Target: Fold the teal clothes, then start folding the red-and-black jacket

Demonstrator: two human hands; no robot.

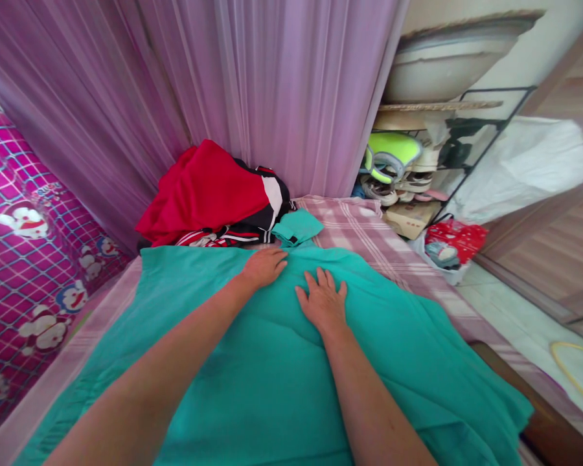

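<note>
A large teal garment (252, 362) lies spread over a checked cloth, its far end narrowing to a separate-looking teal flap (298, 226) with a small black patch. My left hand (265, 266) rests on the garment near its far edge, fingers stretched out to the right. A little nearer and to the right, my right hand (323, 301) lies flat on the same fabric with its fingers spread. Neither hand grips anything. Gathered ripples run along the garment's near left side, and my forearms cover part of it.
Beyond the garment, red, black and white clothes (214, 194) lie heaped against a purple curtain (291, 97). The pink-white checked cloth (359, 226) covers the bed. At right stand a shoe rack (495, 129), a red bag (457, 239) and a brown board-like edge (539, 401).
</note>
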